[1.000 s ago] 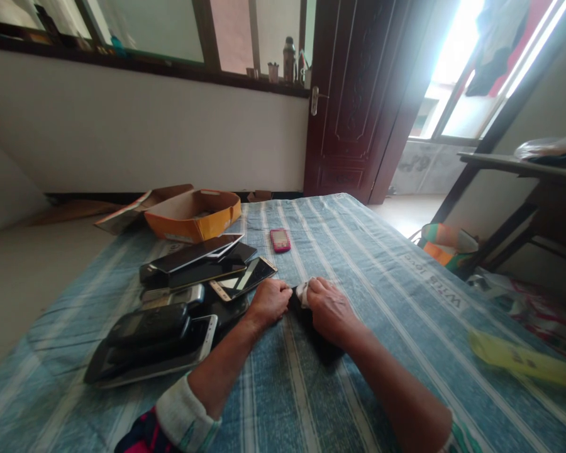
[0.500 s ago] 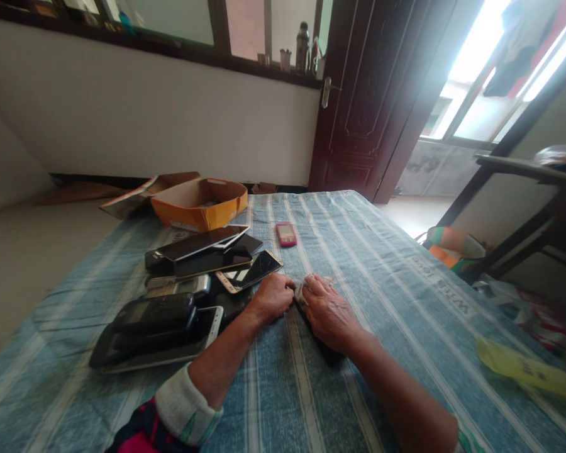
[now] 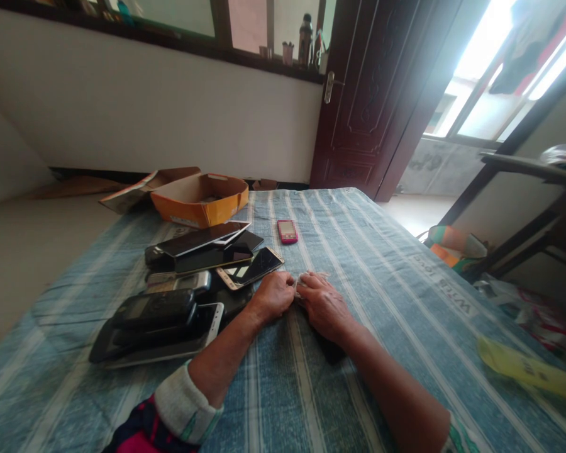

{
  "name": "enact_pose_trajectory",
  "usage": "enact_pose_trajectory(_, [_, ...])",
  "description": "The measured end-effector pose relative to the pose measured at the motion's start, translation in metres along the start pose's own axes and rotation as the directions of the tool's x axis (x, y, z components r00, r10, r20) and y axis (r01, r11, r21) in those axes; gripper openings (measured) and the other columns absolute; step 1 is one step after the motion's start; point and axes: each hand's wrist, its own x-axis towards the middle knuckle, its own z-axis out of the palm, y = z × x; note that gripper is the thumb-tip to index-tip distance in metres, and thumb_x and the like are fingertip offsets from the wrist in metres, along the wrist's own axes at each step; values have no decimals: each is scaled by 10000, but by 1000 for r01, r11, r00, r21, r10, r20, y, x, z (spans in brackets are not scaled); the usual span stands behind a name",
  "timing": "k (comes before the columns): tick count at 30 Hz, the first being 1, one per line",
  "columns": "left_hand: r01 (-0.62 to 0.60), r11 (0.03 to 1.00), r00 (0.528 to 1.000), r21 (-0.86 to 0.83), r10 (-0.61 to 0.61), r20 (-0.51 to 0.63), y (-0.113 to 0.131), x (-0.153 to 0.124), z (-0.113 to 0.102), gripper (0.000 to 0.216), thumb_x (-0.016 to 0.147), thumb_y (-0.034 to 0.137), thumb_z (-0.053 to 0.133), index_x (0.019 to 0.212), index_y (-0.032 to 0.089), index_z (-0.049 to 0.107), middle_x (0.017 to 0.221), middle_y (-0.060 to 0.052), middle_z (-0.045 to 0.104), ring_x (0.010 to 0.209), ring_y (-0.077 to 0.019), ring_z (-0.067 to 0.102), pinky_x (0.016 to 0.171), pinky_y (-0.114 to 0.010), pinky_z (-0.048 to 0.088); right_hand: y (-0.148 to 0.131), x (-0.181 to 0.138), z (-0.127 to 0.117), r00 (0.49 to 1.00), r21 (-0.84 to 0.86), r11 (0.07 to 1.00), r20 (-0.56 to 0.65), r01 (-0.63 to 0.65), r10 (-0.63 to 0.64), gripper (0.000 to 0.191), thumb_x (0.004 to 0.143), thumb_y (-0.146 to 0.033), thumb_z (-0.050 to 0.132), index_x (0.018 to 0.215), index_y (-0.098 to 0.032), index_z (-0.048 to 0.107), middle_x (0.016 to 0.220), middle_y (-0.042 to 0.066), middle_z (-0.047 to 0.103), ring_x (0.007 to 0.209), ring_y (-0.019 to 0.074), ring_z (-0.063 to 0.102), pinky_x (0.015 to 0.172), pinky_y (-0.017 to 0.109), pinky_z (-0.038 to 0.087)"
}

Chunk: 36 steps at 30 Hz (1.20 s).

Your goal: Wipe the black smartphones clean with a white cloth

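Note:
My right hand [image 3: 324, 305] lies over a black phone [image 3: 331, 350] on the bed-like cloth surface, pressing a crumpled whitish cloth [image 3: 300, 286] against it. Most of this phone is hidden under the palm; its near end shows below the wrist. My left hand [image 3: 274, 296] is closed at the phone's far left edge, with the fingertips partly hidden. Just beyond my left hand lies a gold-framed phone [image 3: 249, 268] with a dark screen. Farther off, a small pink phone [image 3: 287, 231] lies by itself.
Left of my hands is a pile of several phones and tablets, including a black handset [image 3: 153, 308] and a white-edged tablet [image 3: 212, 327]. An open orange box [image 3: 200, 201] stands behind it. A yellow bag [image 3: 523, 365] lies at the right. The striped cloth [image 3: 391, 377] covers the surface.
My right hand has shifted slightly with the cloth, toward the phone's far end, and its fingers look more bunched. My left hand stays nearly in place. The view has tilted slightly.

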Motion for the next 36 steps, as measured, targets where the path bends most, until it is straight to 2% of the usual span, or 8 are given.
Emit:
enact_pose_trajectory(3, [1, 1000, 1000, -6, -1, 8, -1, -1, 1, 179, 667, 71, 502, 722, 160, 647, 379, 71, 472, 308, -107, 466, 344, -178, 300, 5, 3, 0, 999, -3, 999, -42, -31, 31, 254, 869, -46, 476, 899, -202, 675, 1061, 60, 641, 1061, 195, 558, 895, 306, 436])
enact_pose_trajectory(7, [-3, 1000, 1000, -21, 3, 9, -3, 0, 3, 220, 661, 64, 495, 768, 158, 662, 439, 52, 534, 351, -114, 521, 362, -175, 324, 14, 3, -3, 986, -34, 994, -136, -106, 100, 257, 888, -76, 473, 786, -204, 671, 893, 40, 631, 877, 176, 544, 789, 273, 421])
enact_pose_trajectory(11, [-19, 999, 1000, -30, 19, -2, -4, 1, 2, 214, 654, 68, 509, 746, 165, 676, 428, 51, 526, 368, -117, 513, 397, -191, 350, 14, 1, -10, 978, -81, 991, -188, -102, 85, 284, 884, -53, 442, 891, -210, 678, 885, 48, 618, 878, 198, 515, 781, 291, 416])
enact_pose_trajectory(14, [-30, 999, 999, -38, 29, -15, -4, 0, 0, 198, 657, 80, 523, 716, 177, 686, 425, 48, 523, 385, -114, 499, 424, -199, 366, 6, 0, -10, 993, -146, 989, -121, -8, -10, 297, 897, -64, 433, 962, -227, 673, 914, 62, 609, 911, 219, 502, 821, 326, 419])
enact_pose_trajectory(18, [-28, 999, 1000, -40, 27, -8, -3, -2, 0, 219, 658, 74, 506, 719, 174, 691, 413, 52, 509, 365, -105, 476, 405, -192, 347, -2, 0, -4, 996, -141, 986, -18, 87, -90, 299, 888, -38, 417, 938, -214, 653, 970, 68, 606, 982, 223, 504, 894, 354, 409])
enact_pose_trajectory(25, [15, 999, 1000, -42, -14, 9, -2, -2, 1, 205, 666, 64, 498, 765, 157, 652, 462, 39, 568, 349, -108, 512, 359, -172, 340, -2, 0, -7, 997, -142, 987, 32, 78, -74, 269, 874, -18, 440, 925, -193, 638, 1002, 68, 606, 1037, 215, 505, 900, 330, 411])
enact_pose_trajectory(31, [21, 1000, 1000, -10, -21, 17, 0, -3, -1, 198, 685, 54, 483, 755, 165, 632, 373, 63, 483, 313, -121, 493, 337, -177, 317, -9, 3, -9, 989, -218, 965, 62, 142, -132, 247, 955, -112, 416, 1015, -206, 637, 1028, 72, 614, 1070, 225, 505, 906, 341, 414])
enact_pose_trajectory(36, [24, 999, 999, 31, -25, 27, 1, -2, -2, 212, 690, 54, 480, 780, 163, 638, 396, 56, 505, 329, -129, 512, 340, -186, 328, -10, 5, -10, 997, -279, 957, 48, 76, -65, 232, 962, -136, 431, 1000, -219, 644, 1014, 70, 614, 1041, 233, 513, 870, 338, 420])
